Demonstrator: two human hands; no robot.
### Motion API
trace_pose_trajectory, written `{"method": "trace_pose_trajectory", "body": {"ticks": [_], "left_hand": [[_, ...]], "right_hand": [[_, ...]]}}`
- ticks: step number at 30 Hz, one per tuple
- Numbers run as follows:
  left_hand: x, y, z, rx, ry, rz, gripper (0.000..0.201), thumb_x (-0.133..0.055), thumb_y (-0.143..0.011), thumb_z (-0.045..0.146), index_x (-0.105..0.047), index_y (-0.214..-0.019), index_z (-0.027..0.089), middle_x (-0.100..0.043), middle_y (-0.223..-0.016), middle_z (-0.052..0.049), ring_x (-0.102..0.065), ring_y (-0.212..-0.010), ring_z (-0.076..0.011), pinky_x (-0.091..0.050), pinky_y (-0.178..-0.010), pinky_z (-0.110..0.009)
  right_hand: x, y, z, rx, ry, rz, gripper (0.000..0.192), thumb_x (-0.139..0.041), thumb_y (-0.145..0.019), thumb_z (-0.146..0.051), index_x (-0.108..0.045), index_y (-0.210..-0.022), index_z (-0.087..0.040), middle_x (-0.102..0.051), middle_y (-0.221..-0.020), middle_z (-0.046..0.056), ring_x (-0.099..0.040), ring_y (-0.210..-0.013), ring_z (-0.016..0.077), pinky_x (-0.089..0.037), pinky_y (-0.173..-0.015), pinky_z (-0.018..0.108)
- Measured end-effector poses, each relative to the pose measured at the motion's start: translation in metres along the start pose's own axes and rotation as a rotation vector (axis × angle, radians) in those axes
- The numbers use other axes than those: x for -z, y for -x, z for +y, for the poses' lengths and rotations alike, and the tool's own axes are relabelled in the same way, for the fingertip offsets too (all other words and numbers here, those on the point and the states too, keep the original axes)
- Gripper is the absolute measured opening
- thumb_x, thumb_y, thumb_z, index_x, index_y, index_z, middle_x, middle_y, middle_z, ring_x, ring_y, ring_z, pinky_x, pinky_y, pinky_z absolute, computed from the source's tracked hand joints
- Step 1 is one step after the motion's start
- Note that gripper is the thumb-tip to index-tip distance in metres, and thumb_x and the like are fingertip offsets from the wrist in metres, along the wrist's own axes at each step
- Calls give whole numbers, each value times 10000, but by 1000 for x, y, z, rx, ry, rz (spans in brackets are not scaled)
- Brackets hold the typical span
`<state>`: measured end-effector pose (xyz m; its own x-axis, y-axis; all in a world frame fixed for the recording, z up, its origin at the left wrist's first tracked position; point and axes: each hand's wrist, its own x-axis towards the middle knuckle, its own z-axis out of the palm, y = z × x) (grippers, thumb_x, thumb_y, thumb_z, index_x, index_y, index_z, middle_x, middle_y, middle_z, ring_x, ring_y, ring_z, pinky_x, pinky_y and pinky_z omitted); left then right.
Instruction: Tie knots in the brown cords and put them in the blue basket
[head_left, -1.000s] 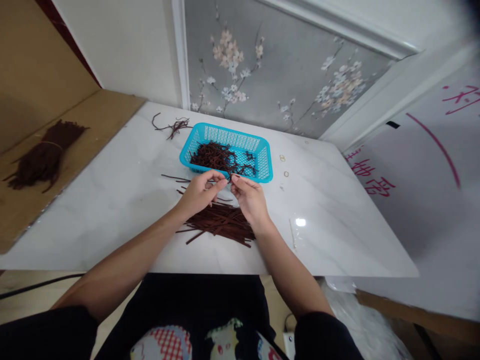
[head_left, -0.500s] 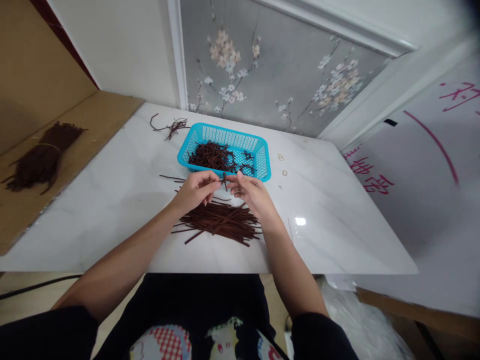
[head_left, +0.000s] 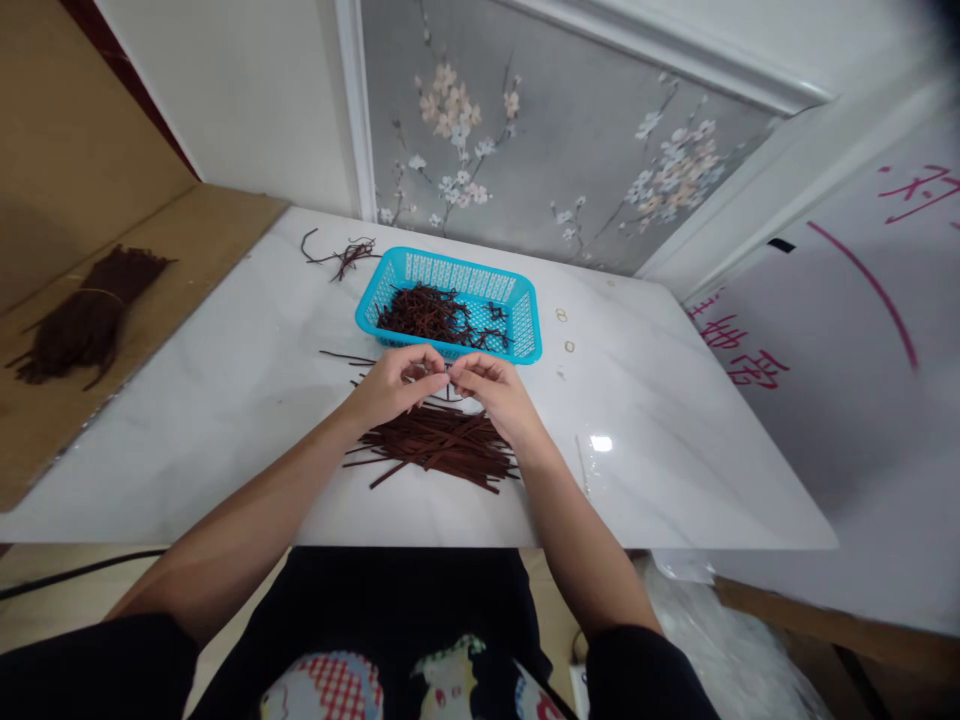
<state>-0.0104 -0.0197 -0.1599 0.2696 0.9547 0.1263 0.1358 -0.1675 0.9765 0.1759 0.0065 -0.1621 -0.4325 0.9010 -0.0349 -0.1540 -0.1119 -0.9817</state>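
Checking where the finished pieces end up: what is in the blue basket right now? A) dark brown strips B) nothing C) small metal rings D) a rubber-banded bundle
A: the blue basket holds a tangle of dark brown strips; the small rings lie outside it on the table.

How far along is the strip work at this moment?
Done: a batch of dark strips lies in the blue basket. In hand: the left hand and right hand pinch one strip between them. Left: the loose pile on the table.
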Motion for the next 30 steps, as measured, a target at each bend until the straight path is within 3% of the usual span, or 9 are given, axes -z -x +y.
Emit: {"method": "trace_pose_trajectory", "body": {"ticks": [3,7,11,16,22,30], "left_hand": [[-4,-1,4,-32,-88,51,278,-689,-832,428,-656,-864,154,-629,-732,13,-504,-505,-57,-397,-459,-174],[-5,0,5,-20,-107,50,290,-671,-851,435,-677,-851,145,-594,-608,30,-473,-443,-57,-374,-426,-175],[-3,1,5,10,-39,17,233,-670,-845,380,-670,-855,147,-629,-602,16,-497,-431,-73,-384,-399,-177],[-6,0,8,55,55,34,99,-636,-806,258,-633,-785,160,-643,-604,15,-525,-440,-88,-409,-391,-181],[-11,0,10,62,72,145,32,-584,-711,163,-588,-679,164,-539,-506,54,-489,-408,-84,-385,-396,-190],[-12,1,9,-66,-69,254,85,-609,-719,168,-569,-644,160,-533,-584,48,-487,-470,-60,-389,-465,-186]], "right_hand": [[0,0,2,-10,-66,-25,89,-749,-765,-274,-701,-782,-201,-613,-681,-32,-524,-635,98,-384,-640,248],[-2,1,5,-81,-202,-69,145,-769,-749,-286,-666,-747,-185,-579,-707,-28,-507,-646,99,-386,-647,248],[-6,2,6,-146,-348,-161,154,-768,-753,-270,-647,-746,-176,-570,-757,-12,-525,-675,112,-411,-663,259],[-11,1,10,-129,-416,-187,160,-754,-770,-288,-632,-780,-185,-554,-734,-13,-523,-653,123,-416,-653,266],[-13,-2,18,-60,-361,-193,218,-771,-748,-345,-609,-796,-207,-545,-735,-13,-514,-674,142,-432,-692,292],[-12,-8,19,3,-163,-144,256,-736,-767,-426,-582,-778,-222,-517,-727,-19,-499,-676,143,-422,-679,293]]}}
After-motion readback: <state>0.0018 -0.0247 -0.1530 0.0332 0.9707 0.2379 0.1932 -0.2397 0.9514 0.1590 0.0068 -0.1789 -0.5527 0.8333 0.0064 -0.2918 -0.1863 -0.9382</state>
